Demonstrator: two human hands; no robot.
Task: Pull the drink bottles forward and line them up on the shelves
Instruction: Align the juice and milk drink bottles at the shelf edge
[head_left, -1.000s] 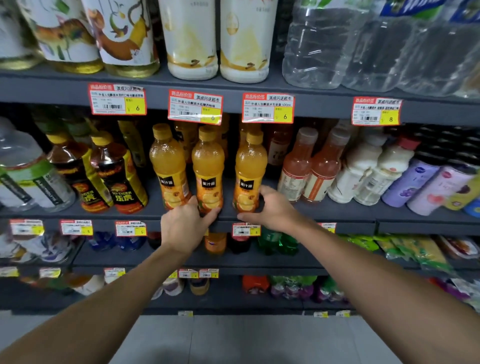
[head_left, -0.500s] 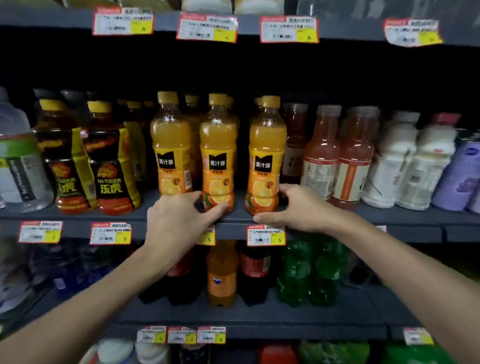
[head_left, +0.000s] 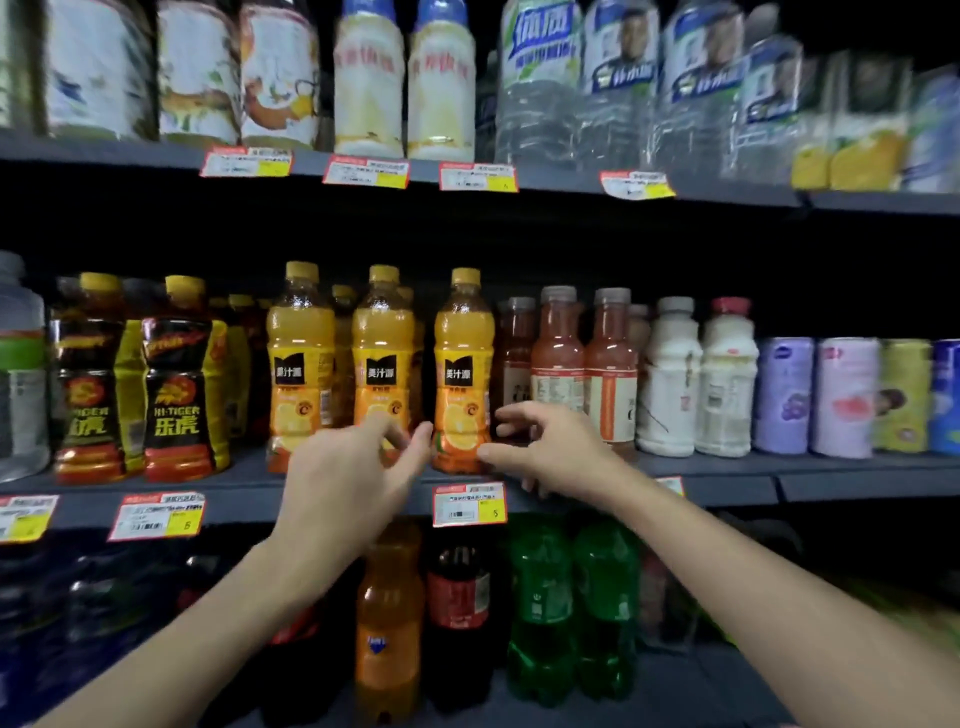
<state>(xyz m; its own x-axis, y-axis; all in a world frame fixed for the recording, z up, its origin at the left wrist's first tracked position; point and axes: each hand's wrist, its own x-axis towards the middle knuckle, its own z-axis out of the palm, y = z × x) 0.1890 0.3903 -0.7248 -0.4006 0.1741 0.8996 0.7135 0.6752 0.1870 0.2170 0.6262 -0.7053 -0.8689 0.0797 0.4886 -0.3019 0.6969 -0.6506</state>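
Bare forearms come in from the bottom corners, both hands up at the front edge of the middle shelf (head_left: 727, 475). Left hand (head_left: 347, 470) is loose, fingers spread, not gripping anything, with the fingertips just in front of the base of the middle orange juice bottle (head_left: 383, 358). Right hand (head_left: 550, 449) is open too, thumb and fingers curled either side of the low part of the right orange juice bottle (head_left: 464, 369), thumb about touching it, but not clamped on. Those two plus the left orange juice bottle (head_left: 300, 364) stand upright in a row at the shelf's front lip, more of the same behind. Left of them sit the Hi-Tiger bottles (head_left: 179, 379), right of them the pinkish juice bottles (head_left: 558, 358) and white milk bottles (head_left: 670, 379). Price tag (head_left: 469, 503) hangs right below. Further up, water bottles (head_left: 540, 83) are on the top shelf, pretty blurry.
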